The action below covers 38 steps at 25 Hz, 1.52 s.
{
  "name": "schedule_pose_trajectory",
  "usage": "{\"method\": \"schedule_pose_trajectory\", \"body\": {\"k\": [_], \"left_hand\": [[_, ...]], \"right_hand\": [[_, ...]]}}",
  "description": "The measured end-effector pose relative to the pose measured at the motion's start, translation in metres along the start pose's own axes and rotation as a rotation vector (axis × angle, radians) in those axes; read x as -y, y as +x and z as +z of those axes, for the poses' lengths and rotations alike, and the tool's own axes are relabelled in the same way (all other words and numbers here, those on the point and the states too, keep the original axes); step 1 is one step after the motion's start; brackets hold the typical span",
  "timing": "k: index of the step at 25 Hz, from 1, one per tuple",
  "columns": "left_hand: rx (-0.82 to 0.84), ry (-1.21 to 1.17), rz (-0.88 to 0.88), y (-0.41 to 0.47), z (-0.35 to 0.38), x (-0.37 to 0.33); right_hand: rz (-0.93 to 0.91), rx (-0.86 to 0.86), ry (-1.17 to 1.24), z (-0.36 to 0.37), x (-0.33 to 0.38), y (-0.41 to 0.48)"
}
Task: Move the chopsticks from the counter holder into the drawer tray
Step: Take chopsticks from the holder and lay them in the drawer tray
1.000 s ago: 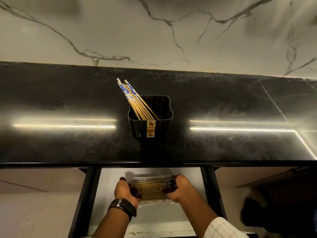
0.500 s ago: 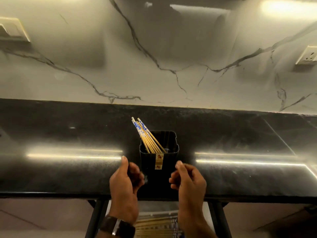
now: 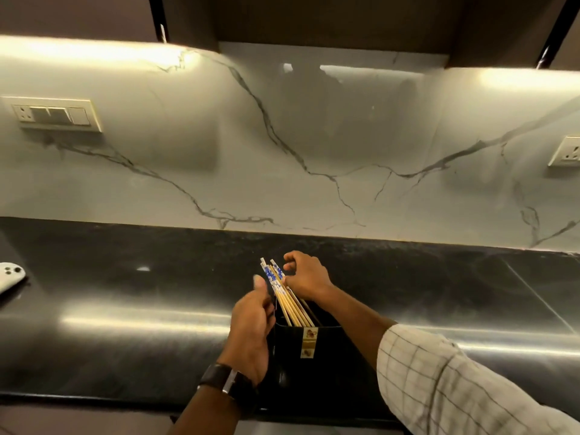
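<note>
A black square holder with a small label stands on the black counter near its front edge. A bundle of wooden chopsticks with blue-and-white tops leans up and to the left out of it. My left hand, with a watch on the wrist, closes on the bundle from the left, thumb up along the sticks. My right hand reaches over the holder and curls its fingers against the right side of the bundle near the tops. The drawer and its tray are out of view.
A white phone lies at the counter's far left edge. The marble backsplash carries a switch plate on the left and a socket on the right. Dark cabinets hang overhead.
Both hands have risen from the drawer tray below the counter, passed the holder's sides, and now meet at the chopsticks. My view has tilted upward, so the drawer has dropped out of sight.
</note>
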<state>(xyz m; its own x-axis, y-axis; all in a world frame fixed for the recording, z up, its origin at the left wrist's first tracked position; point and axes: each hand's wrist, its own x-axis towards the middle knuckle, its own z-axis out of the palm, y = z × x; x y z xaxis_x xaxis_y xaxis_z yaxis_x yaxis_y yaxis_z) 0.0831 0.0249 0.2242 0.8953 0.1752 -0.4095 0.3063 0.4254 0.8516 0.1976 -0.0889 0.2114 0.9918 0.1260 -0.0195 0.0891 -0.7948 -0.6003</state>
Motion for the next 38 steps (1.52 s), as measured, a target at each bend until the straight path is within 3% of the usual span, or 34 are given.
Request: {"method": "schedule_pose_trajectory", "body": {"k": [6,10,18,21,23,26,28,29,31,33,38], "left_hand": [[-0.078,0.337,-0.153,0.034,-0.005,0.03],[-0.071,0.33,-0.221,0.053,-0.005,0.045],[-0.111,0.294,-0.123,0.069,-0.009,0.06],[-0.109,0.285,-0.057,0.061,-0.009,0.062],[-0.191,0.39,0.065,0.052,-0.007,0.061],[-0.321,0.639,0.535,0.024,0.01,0.043],[-0.125,0.693,0.82,0.007,0.027,0.025],[0.031,0.711,0.847,0.001,0.036,0.018],[0.298,0.763,0.783,-0.002,0.046,0.01],[0.449,0.733,0.651,-0.003,0.046,0.007],[0.514,0.786,0.484,-0.004,0.03,0.024]], "right_hand": [[0.087,0.163,0.055,0.023,-0.012,0.03],[0.085,0.058,0.175,0.035,-0.026,0.034],[0.073,-0.249,0.511,0.002,-0.028,0.017],[0.058,-0.411,0.762,-0.039,-0.021,0.0],[0.03,-0.501,0.957,-0.07,-0.018,-0.017],[-0.04,-0.539,1.218,-0.104,-0.016,-0.048],[-0.059,-0.501,1.296,-0.111,-0.016,-0.069],[-0.05,-0.473,1.332,-0.111,-0.018,-0.077],[-0.008,-0.409,1.405,-0.107,-0.022,-0.092],[0.04,-0.339,1.427,-0.106,-0.031,-0.102],[0.144,-0.112,1.294,-0.119,-0.059,-0.114]]}}
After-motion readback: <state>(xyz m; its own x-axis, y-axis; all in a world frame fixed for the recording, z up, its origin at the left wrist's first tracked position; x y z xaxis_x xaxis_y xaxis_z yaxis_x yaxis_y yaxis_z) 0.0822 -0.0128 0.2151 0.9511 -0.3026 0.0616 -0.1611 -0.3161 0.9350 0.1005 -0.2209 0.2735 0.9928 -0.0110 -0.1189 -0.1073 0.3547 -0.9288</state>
